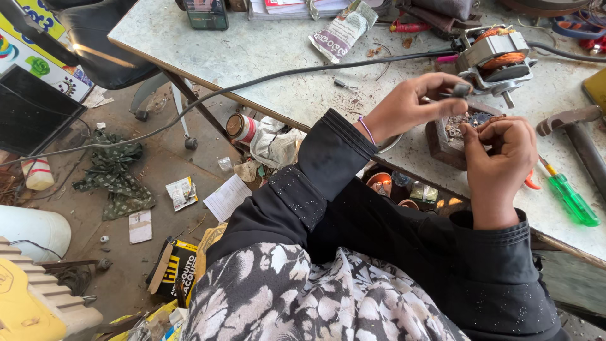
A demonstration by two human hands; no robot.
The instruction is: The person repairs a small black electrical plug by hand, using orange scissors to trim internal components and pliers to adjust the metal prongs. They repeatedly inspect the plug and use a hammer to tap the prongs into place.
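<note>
Left hand fingers pinch small dark metal part; right hand fingers curled, contents unclear, over small brown wooden box at tabletop front edge.

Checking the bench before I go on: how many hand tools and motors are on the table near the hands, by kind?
Hammers: 1, the hammer at the right edge.
Screwdrivers: 1, the green-handled screwdriver beside the right hand.
Motors: 1, the motor with copper windings, beyond the left hand.
Total: 3.
</note>
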